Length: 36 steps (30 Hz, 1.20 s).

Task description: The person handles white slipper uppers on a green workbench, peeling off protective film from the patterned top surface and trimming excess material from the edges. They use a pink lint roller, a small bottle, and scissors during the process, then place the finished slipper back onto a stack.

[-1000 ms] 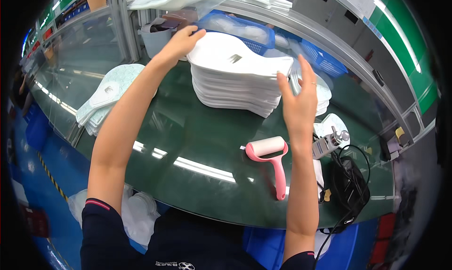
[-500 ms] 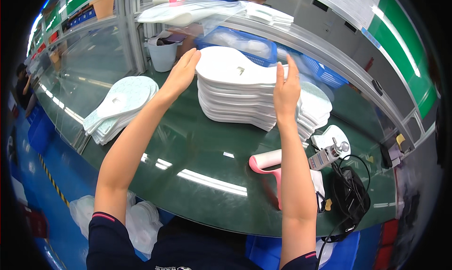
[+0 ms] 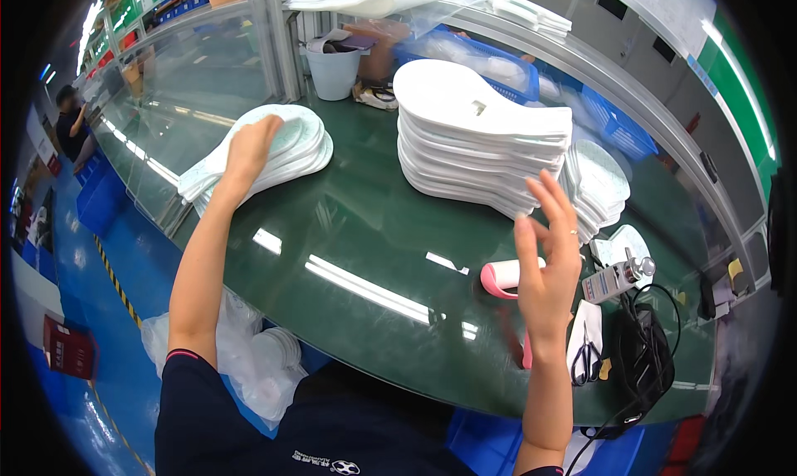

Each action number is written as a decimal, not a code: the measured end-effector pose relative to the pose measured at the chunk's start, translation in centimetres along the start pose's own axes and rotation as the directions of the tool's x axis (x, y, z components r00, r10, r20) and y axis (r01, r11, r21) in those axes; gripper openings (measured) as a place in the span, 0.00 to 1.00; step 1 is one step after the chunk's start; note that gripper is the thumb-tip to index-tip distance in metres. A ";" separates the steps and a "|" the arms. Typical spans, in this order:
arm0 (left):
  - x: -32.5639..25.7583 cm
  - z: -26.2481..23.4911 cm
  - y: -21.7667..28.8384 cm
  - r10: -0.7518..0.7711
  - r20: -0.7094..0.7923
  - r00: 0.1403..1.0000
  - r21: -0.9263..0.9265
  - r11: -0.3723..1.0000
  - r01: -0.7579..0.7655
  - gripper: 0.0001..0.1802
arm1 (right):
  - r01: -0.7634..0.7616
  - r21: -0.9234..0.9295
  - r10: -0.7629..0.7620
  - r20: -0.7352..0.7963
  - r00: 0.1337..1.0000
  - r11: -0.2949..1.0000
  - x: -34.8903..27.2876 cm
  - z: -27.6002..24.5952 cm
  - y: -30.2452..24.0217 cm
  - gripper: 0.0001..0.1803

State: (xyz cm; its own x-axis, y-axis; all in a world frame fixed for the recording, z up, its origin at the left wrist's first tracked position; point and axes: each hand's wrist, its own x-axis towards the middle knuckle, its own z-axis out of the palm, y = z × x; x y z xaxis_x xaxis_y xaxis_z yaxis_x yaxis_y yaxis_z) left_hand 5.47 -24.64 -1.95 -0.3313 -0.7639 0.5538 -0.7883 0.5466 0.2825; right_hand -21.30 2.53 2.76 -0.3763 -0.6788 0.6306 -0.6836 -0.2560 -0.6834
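A tall stack of white, paddle-shaped pads (image 3: 465,144) stands on the green table, each with a rounded end and a narrower end; the top one has a small hole. To its left lies a lower stack of similar pads (image 3: 299,156) with a pale green pattern. Over that lower stack is my left hand (image 3: 251,151), its fingers bunched and partly hidden, so any grip is unclear. My right hand (image 3: 550,268) hovers empty in front of the tall stack, fingers apart. Beneath and beside it lies a sticky roller (image 3: 502,278) with a pink handle, partly covered by the hand.
More patterned pads (image 3: 599,185) sit right of the tall stack. Nearer are a metal-topped grey device (image 3: 613,282), scissors (image 3: 586,361) on a white cloth and a black bag (image 3: 643,364) with a cable. Behind stand a pale bin (image 3: 334,73) and a blue basket (image 3: 519,76).
Both hands have left the sides of the tall stack. My left hand has moved left onto the lower stack; my right hand has come down nearer to me. The view has shifted too.
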 end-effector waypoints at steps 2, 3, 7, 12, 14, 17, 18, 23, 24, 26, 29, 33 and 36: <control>0.1 -1.9 1.8 -0.028 -0.217 0.976 0.129 0.990 0.057 0.14 | 0.045 0.005 -0.045 0.039 0.998 0.999 -1.2 0.1 -0.7 0.16; -0.1 -3.2 3.7 0.033 -0.316 0.948 0.104 0.995 0.000 0.13 | 0.031 0.025 -0.033 0.098 0.995 0.999 -1.8 0.1 -1.3 0.17; -3.5 -7.8 10.8 0.152 -0.473 0.868 0.048 0.988 -0.147 0.06 | -0.179 0.288 0.051 0.402 0.914 0.941 -5.1 2.2 -3.0 0.21; -8.4 -8.5 17.3 0.158 -0.151 0.976 -0.413 0.887 -0.208 0.04 | -0.428 0.418 0.181 0.513 0.839 0.801 -9.2 4.2 -4.1 0.48; -10.2 -8.7 18.5 0.350 -0.071 0.934 -0.509 0.793 -0.336 0.08 | -0.519 0.547 0.207 0.531 0.822 0.657 -10.2 4.1 -4.6 0.52; -11.5 -8.7 19.0 0.616 0.108 0.780 -0.835 0.482 -0.265 0.19 | -0.529 0.469 0.104 0.672 0.733 0.707 -10.7 2.7 -4.4 0.49; -11.6 -8.7 19.1 0.594 0.132 0.794 -0.901 0.405 -0.153 0.23 | -0.556 0.651 0.228 0.521 0.822 0.517 -11.7 3.1 -4.3 0.40; -11.5 -7.0 18.0 0.363 0.262 0.894 -0.888 0.453 0.077 0.30 | -0.440 0.834 0.447 0.272 0.852 0.333 -12.7 0.7 -4.1 0.33; -11.8 -6.7 17.8 0.293 0.358 0.887 -0.878 0.429 0.213 0.34 | -0.431 0.830 0.435 0.261 0.861 0.354 -13.0 0.4 -3.8 0.33; -13.1 -6.4 18.0 0.397 0.514 0.760 -0.837 0.036 0.547 0.40 | -0.402 0.825 0.437 0.215 0.873 0.398 -13.4 -0.5 -2.9 0.34; -14.1 -7.1 18.0 0.379 0.493 0.783 -0.854 0.039 0.518 0.42 | -0.325 0.823 0.515 0.047 0.856 0.466 -13.6 -1.5 -2.8 0.32; -14.2 -7.9 18.4 0.377 0.453 0.808 -0.877 0.025 0.480 0.36 | -0.160 0.081 0.177 -0.276 0.945 0.984 -14.2 -2.2 -1.5 0.30; -14.6 -7.9 18.6 0.370 0.423 0.827 -0.891 0.002 0.454 0.26 | -0.044 -0.340 -0.063 -0.298 0.952 0.939 -14.5 -2.2 -0.9 0.29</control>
State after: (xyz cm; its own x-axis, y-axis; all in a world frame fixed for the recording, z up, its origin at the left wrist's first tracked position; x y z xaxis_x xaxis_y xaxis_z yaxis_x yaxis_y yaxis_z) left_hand -0.32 -0.62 1.40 -0.7849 -0.5747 0.2314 0.3098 -0.0405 0.9500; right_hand -16.56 14.11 -4.95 -0.5017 -0.4253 0.7532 -0.8383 0.0241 -0.5447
